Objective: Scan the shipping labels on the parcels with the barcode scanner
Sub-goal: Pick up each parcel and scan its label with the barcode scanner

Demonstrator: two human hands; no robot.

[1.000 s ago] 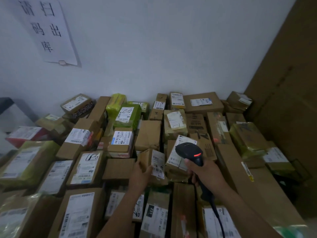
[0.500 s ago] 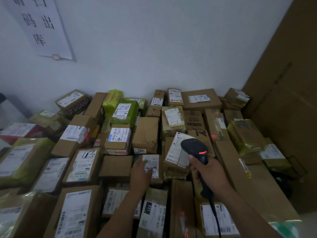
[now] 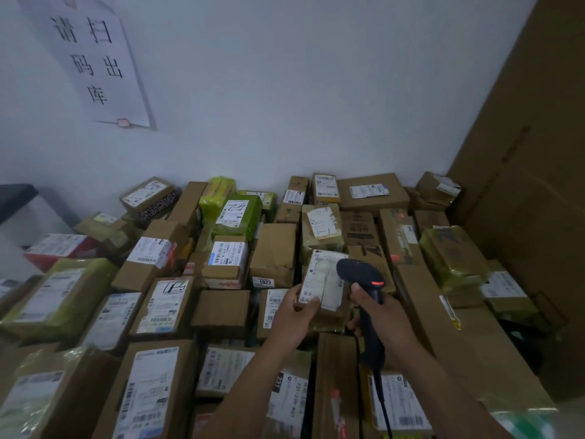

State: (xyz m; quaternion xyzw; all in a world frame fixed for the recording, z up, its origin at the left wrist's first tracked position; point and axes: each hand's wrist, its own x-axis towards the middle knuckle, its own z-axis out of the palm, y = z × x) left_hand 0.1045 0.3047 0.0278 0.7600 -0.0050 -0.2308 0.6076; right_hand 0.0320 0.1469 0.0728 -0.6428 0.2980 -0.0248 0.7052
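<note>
Behind scanner [image 3: 361,275], label's [image 3: 319,280] rt edge

Obscured, cropped, unreadable
Label [image 3: 323,280] txt on held parcel [image 3: 336,315] washed out, illegible; scanner [image 3: 361,274] grip partly covered by right hand [image 3: 389,324]; cable [image 3: 384,413] & front-row boxes [image 3: 152,391] cut off at btm edge.

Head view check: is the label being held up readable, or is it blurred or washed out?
Head view: dim, even light, no hard shadows; the label on the parcel in the left hand is washed pale and smeared, print unreadable; the scanner in the right hand looks sharp; wide-angle bend tilts the edges.
</note>
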